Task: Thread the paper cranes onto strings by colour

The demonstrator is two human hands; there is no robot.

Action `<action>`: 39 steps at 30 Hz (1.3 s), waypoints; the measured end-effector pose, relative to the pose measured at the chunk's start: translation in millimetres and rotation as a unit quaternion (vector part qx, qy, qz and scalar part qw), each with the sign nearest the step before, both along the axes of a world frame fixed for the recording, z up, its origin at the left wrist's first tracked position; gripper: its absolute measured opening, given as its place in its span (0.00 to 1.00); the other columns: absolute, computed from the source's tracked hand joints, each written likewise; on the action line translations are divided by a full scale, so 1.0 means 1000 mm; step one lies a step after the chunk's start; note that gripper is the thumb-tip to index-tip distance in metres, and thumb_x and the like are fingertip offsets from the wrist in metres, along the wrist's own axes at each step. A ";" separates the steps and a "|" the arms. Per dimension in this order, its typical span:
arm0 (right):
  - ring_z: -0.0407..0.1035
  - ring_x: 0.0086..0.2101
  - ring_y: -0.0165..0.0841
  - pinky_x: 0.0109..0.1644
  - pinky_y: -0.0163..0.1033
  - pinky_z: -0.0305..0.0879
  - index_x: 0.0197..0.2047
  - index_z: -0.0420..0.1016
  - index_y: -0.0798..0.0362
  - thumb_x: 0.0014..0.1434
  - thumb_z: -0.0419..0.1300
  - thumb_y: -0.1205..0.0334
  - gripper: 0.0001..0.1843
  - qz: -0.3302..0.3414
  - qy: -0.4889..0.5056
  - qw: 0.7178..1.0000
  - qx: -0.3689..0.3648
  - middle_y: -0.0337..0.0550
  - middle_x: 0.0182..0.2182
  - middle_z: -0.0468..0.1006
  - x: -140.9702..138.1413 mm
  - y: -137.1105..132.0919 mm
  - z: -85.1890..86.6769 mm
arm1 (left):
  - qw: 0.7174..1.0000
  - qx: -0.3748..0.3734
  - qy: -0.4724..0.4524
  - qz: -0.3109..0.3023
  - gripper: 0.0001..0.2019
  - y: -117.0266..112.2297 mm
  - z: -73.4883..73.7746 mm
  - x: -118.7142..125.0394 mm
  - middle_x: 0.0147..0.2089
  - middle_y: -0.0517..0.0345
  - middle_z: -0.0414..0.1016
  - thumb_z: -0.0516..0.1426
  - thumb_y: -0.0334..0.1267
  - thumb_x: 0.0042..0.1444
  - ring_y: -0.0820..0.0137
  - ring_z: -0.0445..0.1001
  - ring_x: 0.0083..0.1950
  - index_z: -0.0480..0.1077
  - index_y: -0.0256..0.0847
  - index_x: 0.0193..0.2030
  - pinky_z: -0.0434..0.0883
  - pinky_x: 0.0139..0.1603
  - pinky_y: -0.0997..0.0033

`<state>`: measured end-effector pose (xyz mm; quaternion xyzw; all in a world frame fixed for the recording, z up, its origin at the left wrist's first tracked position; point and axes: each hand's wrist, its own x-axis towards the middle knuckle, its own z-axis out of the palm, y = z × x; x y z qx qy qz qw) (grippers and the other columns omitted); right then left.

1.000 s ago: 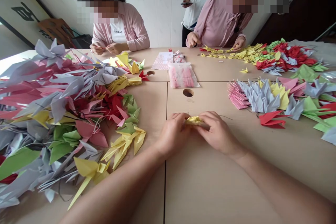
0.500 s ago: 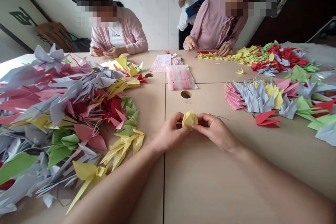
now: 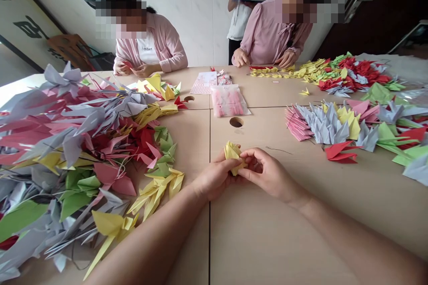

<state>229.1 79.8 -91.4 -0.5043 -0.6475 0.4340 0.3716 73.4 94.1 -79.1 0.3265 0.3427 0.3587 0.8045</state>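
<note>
- We've got a small pale-yellow folded-paper piece (image 3: 231, 150) up near the middle of the bench (image 3: 301, 231), right between our two hands.
- Our left hand (image 3: 214, 176) is closed on it, thumb across the near face and the other fingers mostly hidden behind.
- Our right hand (image 3: 270, 171) has thumb and index fingertips drawn in close together on the paper's right edge; can't tell exactly which fold they've got.
- To our left there's a huge heap of grey, pink, red, green and yellow folded-paper cranes (image 3: 113, 173), with some yellow ones (image 3: 157, 191) near our left forearm.
- Over on the right we see a row of upright grey folded papers (image 3: 326, 127) beside a pink stack (image 3: 297, 125), plus a red crane (image 3: 341, 152) just in front.
- A thin dark wire (image 3: 279, 149) lies just beyond our right hand.
- Past our hands sits a clear plastic bag with pink contents (image 3: 229, 101), behind a round hole (image 3: 236, 122).
- Across from us, two people in pink tops are handling paper too, and someone in white stands behind.
</note>
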 end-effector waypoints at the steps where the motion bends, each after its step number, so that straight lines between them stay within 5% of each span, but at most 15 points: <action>1: 0.68 0.34 0.31 0.37 0.38 0.69 0.43 0.67 0.49 0.54 0.63 0.57 0.15 0.000 0.000 1.000 -0.007 0.40 0.36 0.72 0.000 0.000 0.000 | 1.000 0.004 -0.009 -0.002 0.17 0.000 -0.001 0.000 0.43 0.52 0.72 0.56 0.31 0.51 0.69 0.71 0.41 0.66 0.40 0.50 0.68 0.39 0.70; 10: 0.67 0.32 0.31 0.37 0.39 0.71 0.33 0.68 0.52 0.54 0.63 0.53 0.12 0.002 0.138 0.989 -0.058 0.38 0.31 0.69 0.003 0.002 0.006 | 0.987 -0.030 -0.157 -0.026 0.14 0.006 0.002 -0.007 0.41 0.54 0.73 0.56 0.32 0.48 0.70 0.70 0.41 0.69 0.38 0.43 0.67 0.46 0.69; 17: 0.62 0.29 0.26 0.32 0.32 0.60 0.32 0.70 0.52 0.55 0.63 0.58 0.08 -0.017 0.174 0.983 -0.053 0.36 0.28 0.70 0.005 0.001 0.008 | 0.992 -0.009 -0.125 0.002 0.12 0.009 -0.001 -0.010 0.40 0.54 0.73 0.55 0.30 0.51 0.72 0.70 0.37 0.70 0.36 0.44 0.69 0.36 0.73; 22: 0.57 0.26 0.24 0.29 0.31 0.56 0.30 0.68 0.52 0.53 0.64 0.59 0.08 -0.033 0.202 0.977 -0.065 0.33 0.25 0.67 0.006 0.002 0.006 | 0.996 0.008 -0.093 0.001 0.11 0.008 -0.002 -0.010 0.43 0.53 0.73 0.57 0.32 0.54 0.70 0.71 0.41 0.70 0.37 0.46 0.71 0.40 0.70; 32: 0.63 0.30 0.27 0.29 0.32 0.58 0.43 0.70 0.51 0.54 0.62 0.57 0.14 -0.045 0.196 0.977 -0.077 0.38 0.31 0.73 0.006 0.003 0.005 | 0.992 -0.070 -0.098 0.047 0.13 0.012 0.003 -0.011 0.38 0.50 0.75 0.53 0.32 0.54 0.70 0.72 0.36 0.71 0.32 0.44 0.73 0.36 0.70; 39: 0.66 0.29 0.29 0.28 0.33 0.62 0.45 0.68 0.50 0.56 0.61 0.55 0.14 -0.058 0.129 0.990 -0.023 0.39 0.32 0.72 0.005 0.004 0.001 | 0.995 -0.007 -0.095 0.041 0.10 0.009 0.000 -0.010 0.43 0.53 0.77 0.59 0.31 0.51 0.68 0.74 0.42 0.73 0.37 0.42 0.72 0.45 0.66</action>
